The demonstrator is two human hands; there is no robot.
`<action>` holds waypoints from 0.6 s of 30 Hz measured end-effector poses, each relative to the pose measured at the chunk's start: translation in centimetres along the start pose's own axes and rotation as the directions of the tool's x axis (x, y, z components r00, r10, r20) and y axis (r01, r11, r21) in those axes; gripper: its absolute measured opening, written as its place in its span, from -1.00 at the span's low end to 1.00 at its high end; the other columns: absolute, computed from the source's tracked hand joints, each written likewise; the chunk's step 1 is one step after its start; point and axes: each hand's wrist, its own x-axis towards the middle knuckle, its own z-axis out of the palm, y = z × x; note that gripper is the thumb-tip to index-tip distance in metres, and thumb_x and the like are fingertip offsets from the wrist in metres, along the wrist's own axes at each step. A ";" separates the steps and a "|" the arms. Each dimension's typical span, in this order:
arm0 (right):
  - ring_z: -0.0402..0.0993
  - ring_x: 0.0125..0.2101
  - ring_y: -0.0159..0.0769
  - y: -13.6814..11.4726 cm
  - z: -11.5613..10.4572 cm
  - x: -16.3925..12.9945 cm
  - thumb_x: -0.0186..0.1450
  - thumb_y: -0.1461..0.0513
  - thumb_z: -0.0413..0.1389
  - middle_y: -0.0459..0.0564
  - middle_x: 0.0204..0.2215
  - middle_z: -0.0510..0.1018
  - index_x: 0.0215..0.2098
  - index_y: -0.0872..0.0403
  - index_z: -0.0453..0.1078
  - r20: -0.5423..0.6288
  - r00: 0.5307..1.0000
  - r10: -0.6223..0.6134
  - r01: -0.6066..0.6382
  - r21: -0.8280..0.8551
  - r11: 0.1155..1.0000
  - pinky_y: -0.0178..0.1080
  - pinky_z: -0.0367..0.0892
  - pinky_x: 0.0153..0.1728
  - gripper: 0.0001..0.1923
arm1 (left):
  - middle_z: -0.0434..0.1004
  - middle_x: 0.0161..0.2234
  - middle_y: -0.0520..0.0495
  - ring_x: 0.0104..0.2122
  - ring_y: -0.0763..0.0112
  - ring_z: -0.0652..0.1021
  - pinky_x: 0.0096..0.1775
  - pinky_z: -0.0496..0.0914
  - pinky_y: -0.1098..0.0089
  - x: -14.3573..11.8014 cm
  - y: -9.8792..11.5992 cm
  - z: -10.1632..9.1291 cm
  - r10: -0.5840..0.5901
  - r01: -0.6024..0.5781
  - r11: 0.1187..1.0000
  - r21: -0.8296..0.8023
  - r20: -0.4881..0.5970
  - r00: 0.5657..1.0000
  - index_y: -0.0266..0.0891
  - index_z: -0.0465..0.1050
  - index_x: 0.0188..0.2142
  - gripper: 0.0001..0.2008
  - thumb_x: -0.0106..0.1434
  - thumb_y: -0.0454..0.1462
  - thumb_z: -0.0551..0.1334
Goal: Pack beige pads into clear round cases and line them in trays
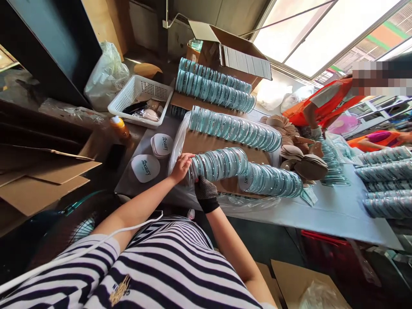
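A long row of round, clear-rimmed discs stands on edge before me, its near part bent out of line with the section further right. My left hand is bare and closes around the left end of this row, fingertips on its upper edge. Below that same end, my right hand, in a dark dotted glove, grips the lower edge with its thumb up. The discs lie over brown cardboard in clear plastic. Just left are white rounded cards printed "beauty" and a small pile of similar cards.
Further rows of discs stand behind, with more at the back. A white basket and an orange bottle sit left. Brown rounded pieces are heaped right, near a co-worker in an orange vest. An opened carton stands behind.
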 end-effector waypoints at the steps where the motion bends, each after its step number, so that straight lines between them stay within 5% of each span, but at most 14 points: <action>1: 0.56 -0.31 -0.25 -0.2 0.2 0.3 0.46 0.16 -0.17 0.08 -0.26 0.63 -0.08 0.04 0.44 0.007 1.000 -0.021 0.021 -0.012 1.000 -0.32 0.20 -0.36 -0.65 | 0.54 -0.11 -0.10 0.04 0.22 0.43 0.24 0.12 0.23 0.0 0.0 0.0 0.010 -0.010 1.000 0.011 0.006 1.000 -0.13 0.58 -0.22 -0.80 0.23 -0.33 0.20; 4: 0.56 -0.27 -0.23 -0.1 0.2 0.6 0.43 0.20 -0.12 0.12 -0.24 0.63 -0.10 0.03 0.46 0.047 0.998 -0.041 0.038 0.080 0.996 -0.30 0.26 -0.29 -0.69 | 0.54 -0.11 -0.10 0.04 0.19 0.43 0.23 0.14 0.21 -0.1 -0.1 -0.1 0.062 -0.063 0.996 0.056 0.023 0.998 -0.11 0.58 -0.22 -0.82 0.23 -0.29 0.20; 7: 0.55 -0.37 -0.29 0.3 -0.7 0.5 0.38 0.25 -0.07 0.09 -0.29 0.62 -0.02 0.07 0.39 0.221 0.975 -0.028 -0.073 0.439 0.896 -0.32 0.32 -0.34 -0.71 | 0.52 -0.09 -0.12 0.04 0.19 0.43 0.22 0.16 0.22 -0.2 -0.3 -0.2 0.119 -0.121 0.986 0.117 0.026 0.993 -0.11 0.57 -0.21 -0.81 0.26 -0.22 0.18; 9: 0.47 -0.55 -0.40 0.4 -1.1 0.3 0.37 0.27 -0.10 -0.04 -0.40 0.60 0.11 0.08 0.26 0.347 0.933 -0.099 -0.192 0.711 0.677 -0.36 0.31 -0.45 -0.64 | 0.51 -0.07 -0.14 0.04 0.19 0.43 0.21 0.18 0.21 -0.1 -0.5 -0.2 0.148 -0.153 0.970 0.187 0.036 0.988 -0.13 0.54 -0.18 -0.77 0.29 -0.18 0.13; 11: 0.34 -0.66 -0.47 0.1 -1.3 0.0 0.39 0.26 -0.15 -0.20 -0.52 0.52 0.13 0.06 0.16 0.402 0.893 -0.204 -0.324 0.887 0.330 -0.41 0.26 -0.53 -0.65 | 0.50 -0.06 -0.16 0.04 0.17 0.43 0.19 0.20 0.18 -0.1 -0.7 -0.3 0.167 -0.177 0.941 0.288 0.058 0.984 -0.16 0.50 -0.16 -0.71 0.32 -0.14 0.05; 13: 0.30 -0.67 -0.49 -0.4 -1.2 -0.1 0.42 0.24 -0.16 -0.28 -0.60 0.42 0.01 0.07 0.18 0.408 0.865 -0.291 -0.435 0.900 -0.029 -0.43 0.21 -0.56 -0.77 | 0.49 -0.05 -0.18 0.04 0.16 0.42 0.19 0.21 0.13 -0.1 -0.9 -0.4 0.183 -0.203 0.902 0.381 0.089 0.979 -0.17 0.46 -0.13 -0.66 0.33 -0.11 -0.02; 14: 0.30 -0.66 -0.49 -0.7 -1.1 0.0 0.43 0.21 -0.15 -0.30 -0.63 0.39 -0.10 0.07 0.21 0.411 0.854 -0.319 -0.468 0.875 -0.127 -0.44 0.19 -0.57 -0.83 | 0.47 -0.04 -0.19 0.06 0.15 0.41 0.20 0.21 0.12 -0.1 -1.0 -0.4 0.195 -0.221 0.886 0.408 0.107 0.975 -0.17 0.45 -0.12 -0.64 0.33 -0.09 -0.03; 16: 0.29 -0.66 -0.48 -1.0 -0.7 0.2 0.46 0.14 -0.17 -0.27 -0.67 0.35 -0.30 0.08 0.22 0.425 0.826 -0.370 -0.516 0.834 -0.194 -0.44 0.18 -0.58 -0.75 | 0.43 0.01 -0.19 0.12 0.14 0.37 0.22 0.19 0.11 -0.3 -1.1 -0.5 0.225 -0.266 0.868 0.419 0.144 0.964 -0.16 0.42 -0.09 -0.63 0.32 -0.06 -0.02; 18: 0.26 -0.68 -0.48 -0.9 -0.4 0.6 0.47 0.07 -0.21 -0.23 -0.68 0.34 -0.45 0.08 0.20 0.415 0.852 -0.319 -0.467 0.878 -0.104 -0.41 0.20 -0.58 -0.59 | 0.37 0.07 -0.19 0.18 0.11 0.32 0.23 0.18 0.09 -0.7 -1.1 -0.6 0.240 -0.289 0.862 0.416 0.167 0.956 -0.12 0.40 -0.10 -0.69 0.29 -0.06 0.05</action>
